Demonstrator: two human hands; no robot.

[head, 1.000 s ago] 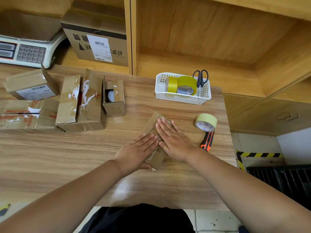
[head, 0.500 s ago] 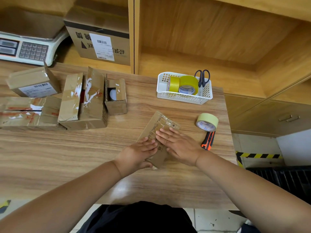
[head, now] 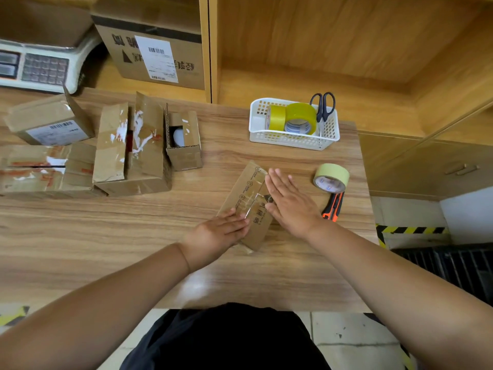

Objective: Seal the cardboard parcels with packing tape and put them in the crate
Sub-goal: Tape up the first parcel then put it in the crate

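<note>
Now both hands lie flat with straight fingers on the small taped cardboard parcel [head: 246,190]: the left hand [head: 216,233] on its near end, the right hand [head: 289,202] along its right side. Just right of the right hand sit a tape roll [head: 330,177] and an orange utility knife [head: 332,206] (roll at the knife's far tip).

The parcel [head: 248,193] lies on the bench [head: 80,249] before me, my left grip [head: 218,233] on its near end, my right grip [head: 290,204] along its right edge. The tape roll [head: 331,177] and knife [head: 332,206] lie right of it, the basket [head: 293,140] behind, the open boxes [head: 133,156] left.
</note>
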